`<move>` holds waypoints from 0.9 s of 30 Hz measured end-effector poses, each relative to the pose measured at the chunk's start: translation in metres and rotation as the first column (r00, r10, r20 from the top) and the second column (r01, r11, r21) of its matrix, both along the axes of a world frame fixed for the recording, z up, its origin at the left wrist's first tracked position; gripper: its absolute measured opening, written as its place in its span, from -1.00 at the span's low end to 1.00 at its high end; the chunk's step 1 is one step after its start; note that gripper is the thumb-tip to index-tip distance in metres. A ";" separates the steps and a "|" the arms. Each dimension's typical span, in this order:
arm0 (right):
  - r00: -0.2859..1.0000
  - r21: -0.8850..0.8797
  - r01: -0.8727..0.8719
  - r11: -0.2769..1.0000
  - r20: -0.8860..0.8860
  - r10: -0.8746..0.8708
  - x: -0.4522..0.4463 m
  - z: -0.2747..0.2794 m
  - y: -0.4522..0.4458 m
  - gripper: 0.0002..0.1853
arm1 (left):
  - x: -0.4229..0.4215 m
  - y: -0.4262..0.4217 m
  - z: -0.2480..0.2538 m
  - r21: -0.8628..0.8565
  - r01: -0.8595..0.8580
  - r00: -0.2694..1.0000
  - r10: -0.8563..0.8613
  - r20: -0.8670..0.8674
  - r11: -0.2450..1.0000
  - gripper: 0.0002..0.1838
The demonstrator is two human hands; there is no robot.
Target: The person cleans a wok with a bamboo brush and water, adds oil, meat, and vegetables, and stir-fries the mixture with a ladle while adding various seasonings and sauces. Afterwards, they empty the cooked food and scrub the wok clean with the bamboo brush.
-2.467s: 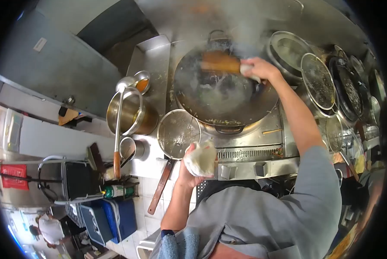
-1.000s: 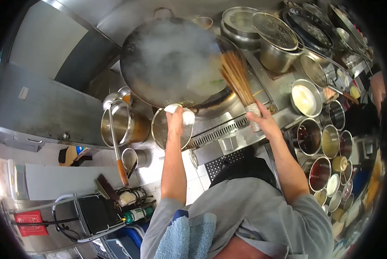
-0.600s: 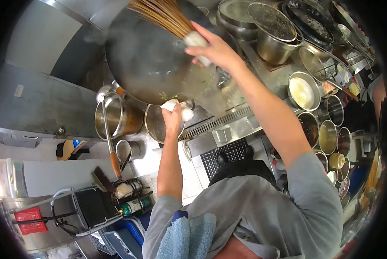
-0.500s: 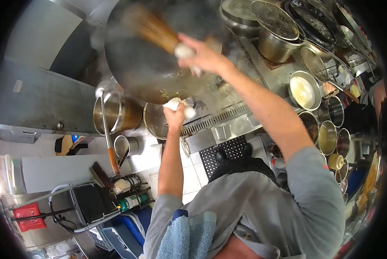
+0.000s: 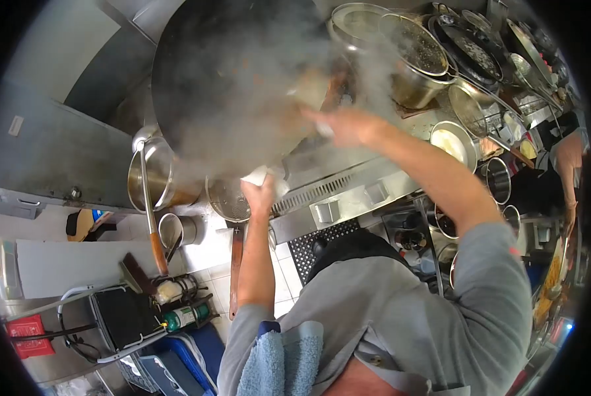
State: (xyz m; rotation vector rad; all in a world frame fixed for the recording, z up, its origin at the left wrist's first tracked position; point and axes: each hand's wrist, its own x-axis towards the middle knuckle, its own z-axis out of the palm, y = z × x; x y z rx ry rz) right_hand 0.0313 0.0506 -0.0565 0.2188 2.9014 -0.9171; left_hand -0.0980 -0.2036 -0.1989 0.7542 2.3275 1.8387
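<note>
A large dark wok [image 5: 183, 72] fills the top of the view, thick steam rising from it. My left hand [image 5: 260, 195] is closed round a folded white cloth [image 5: 256, 175] at the wok's near edge; the steam hides whether the cloth grips the rim or a handle. Over the wok's right side, my right hand [image 5: 349, 127] is closed on a bamboo wok brush [image 5: 287, 115]. Its bristles point left and are blurred behind the steam. The wok's contents cannot be made out.
A steel pot [image 5: 140, 178] with a ladle [image 5: 149, 211] across it stands left of the wok. Beneath the cloth lies a round strainer [image 5: 226, 201]. To the right are a pan of pale liquid [image 5: 450, 144], a sieve on a pot [image 5: 414, 49] and several metal containers.
My right hand and the brush have swung down and to the right. Steam has thickened over the wok. My left hand keeps its hold on the cloth, and the view has shifted slightly.
</note>
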 end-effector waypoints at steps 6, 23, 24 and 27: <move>0.966 0.670 -0.108 0.735 0.244 -0.081 0.043 0.104 0.027 -0.14 | -0.013 -0.010 -0.027 -0.031 -0.080 0.989 0.076 -0.128 0.996 -0.64; 0.981 0.249 0.161 0.955 -0.150 -0.126 0.006 -0.013 0.014 -0.15 | -0.003 0.000 -0.016 -0.039 0.048 0.980 -0.054 -0.192 0.998 -0.63; 1.000 0.396 -0.003 0.918 -0.005 0.005 0.018 -0.013 0.010 -0.14 | -0.006 0.000 -0.013 -0.032 0.013 0.981 -0.019 -0.191 0.999 -0.63; 0.932 0.550 -0.170 0.818 0.360 -0.048 0.047 0.075 0.008 -0.18 | -0.002 -0.003 -0.015 -0.034 -0.071 0.982 0.064 -0.175 0.997 -0.63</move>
